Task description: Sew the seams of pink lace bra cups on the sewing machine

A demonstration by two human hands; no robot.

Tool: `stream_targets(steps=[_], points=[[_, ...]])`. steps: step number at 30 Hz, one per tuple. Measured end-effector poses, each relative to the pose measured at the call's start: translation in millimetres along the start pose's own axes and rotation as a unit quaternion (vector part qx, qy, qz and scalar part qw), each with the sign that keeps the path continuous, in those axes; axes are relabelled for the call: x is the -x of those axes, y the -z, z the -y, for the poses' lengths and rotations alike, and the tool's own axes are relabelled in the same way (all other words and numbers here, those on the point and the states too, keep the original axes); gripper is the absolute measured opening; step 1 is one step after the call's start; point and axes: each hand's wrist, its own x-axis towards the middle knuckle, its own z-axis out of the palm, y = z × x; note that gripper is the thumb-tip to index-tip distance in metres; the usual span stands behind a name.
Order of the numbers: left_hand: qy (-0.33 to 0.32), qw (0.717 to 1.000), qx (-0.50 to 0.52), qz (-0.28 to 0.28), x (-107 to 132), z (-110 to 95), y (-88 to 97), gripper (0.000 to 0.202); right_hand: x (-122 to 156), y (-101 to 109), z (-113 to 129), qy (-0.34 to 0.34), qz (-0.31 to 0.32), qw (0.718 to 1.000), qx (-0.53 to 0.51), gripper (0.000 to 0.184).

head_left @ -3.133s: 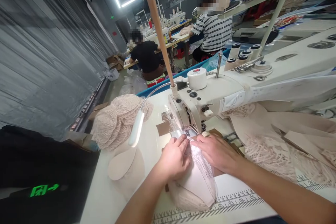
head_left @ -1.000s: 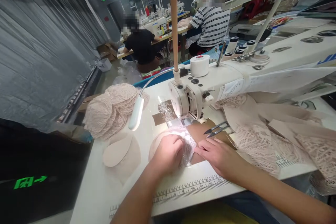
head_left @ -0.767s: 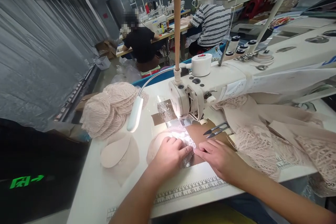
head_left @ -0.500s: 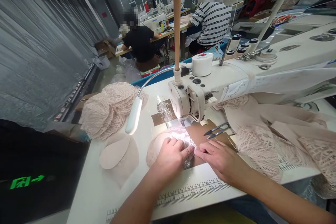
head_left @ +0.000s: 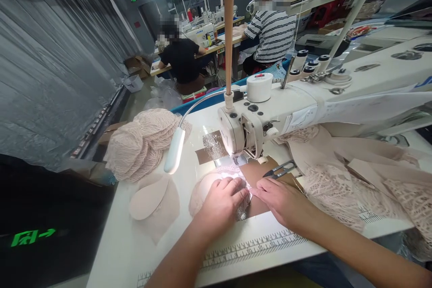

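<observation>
A beige bra cup with a pale lace edge lies under the needle area of a white sewing machine. My left hand rests over the cup, fingers bent, with thumb and forefinger closed at the lace edge. From the other side my right hand pinches the same edge, its fingertips almost touching the left thumb. Just beyond the right hand lie black thread snips on a brown plate. My palms hide part of the cup, and the needle tip is hard to make out.
Stacked lace cups and a loose cup piece are on the left of the table. A gooseneck lamp arches over it. Lace fabric heaps on the right. A printed ruler runs along the front. Two people sit at machines behind.
The right fingers have curled closer together at the lace edge, and the left hand has shifted very slightly. The whole view has tilted a little; the cup stays under the machine head.
</observation>
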Motion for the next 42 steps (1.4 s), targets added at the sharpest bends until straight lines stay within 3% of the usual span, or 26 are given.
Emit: stream_targets(steps=[5, 13, 21, 29, 33, 38, 42], points=[[0.034, 0.999, -0.009, 0.023, -4.4, 1.5, 2.9, 0.053, -1.2, 4.2, 2.8, -0.003, -0.004, 1.000, 0.012, 0.035], [0.045, 0.999, -0.015, 0.025, -8.6, -1.4, 6.4, 0.054, -0.2, 3.5, 3.6, 0.000, -0.019, 1.000, 0.016, 0.037], [0.025, 0.999, -0.017, 0.027, -8.7, 15.9, 0.6, 0.059, -8.5, 0.4, 0.1, 0.004, -0.021, 1.000, 0.003, 0.032], [0.009, 0.999, -0.033, 0.036, -26.7, 41.4, 6.0, 0.062, -41.2, 22.1, -1.7, -0.018, 0.065, 0.998, 0.003, 0.025], [0.008, 0.998, -0.044, 0.042, -33.9, 50.0, 9.8, 0.059, -50.8, 22.8, -3.7, -0.037, 0.082, 0.996, -0.005, 0.027], [-0.012, 0.999, -0.044, 0.011, -32.6, 50.1, 9.7, 0.045, -48.9, 10.7, -7.0, -0.030, 0.033, 0.999, -0.005, 0.037], [-0.040, 0.999, -0.015, -0.007, -27.8, 47.2, 4.1, 0.035, -47.3, 5.8, -9.2, -0.018, 0.007, 1.000, 0.002, 0.035]])
